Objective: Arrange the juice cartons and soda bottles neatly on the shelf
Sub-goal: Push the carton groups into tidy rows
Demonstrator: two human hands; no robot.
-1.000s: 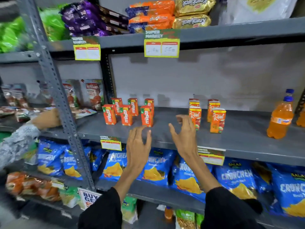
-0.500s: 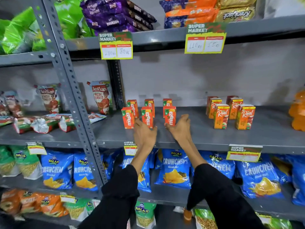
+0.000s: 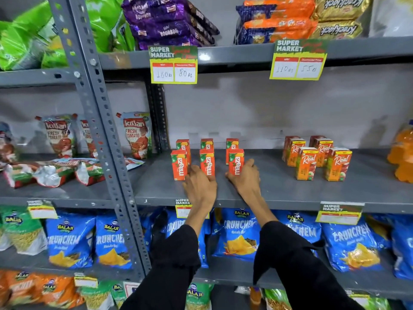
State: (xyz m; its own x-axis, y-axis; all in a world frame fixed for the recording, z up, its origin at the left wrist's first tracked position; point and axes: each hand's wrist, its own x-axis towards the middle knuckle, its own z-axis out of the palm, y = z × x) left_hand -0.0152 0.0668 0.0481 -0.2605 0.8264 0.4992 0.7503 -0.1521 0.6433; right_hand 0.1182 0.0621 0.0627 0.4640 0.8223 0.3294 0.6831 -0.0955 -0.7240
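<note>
Small orange Maaza juice cartons stand in two rows of three on the grey middle shelf [image 3: 279, 193]. My left hand [image 3: 200, 186] wraps around the base of the middle front Maaza carton [image 3: 207, 162], thumb on its left and fingers on its right. My right hand [image 3: 245, 176] holds the right front Maaza carton [image 3: 236, 162] low down. The left front Maaza carton [image 3: 179, 165] stands untouched. Several orange Real juice cartons [image 3: 307, 163] are grouped further right. Orange soda bottles [image 3: 402, 153] show blurred at the right edge.
A perforated grey upright [image 3: 105, 153] divides the shelving on the left. Ketchup pouches [image 3: 136, 135] stand and lie beyond it. Price tags [image 3: 173, 64] hang from the upper shelf, which holds biscuit packs. Blue chip bags [image 3: 240, 236] fill the shelf below.
Both hands went from hovering open in front of the shelf to resting on the front Maaza cartons. The view swung left and closer, pushing the soda bottles to the right edge.
</note>
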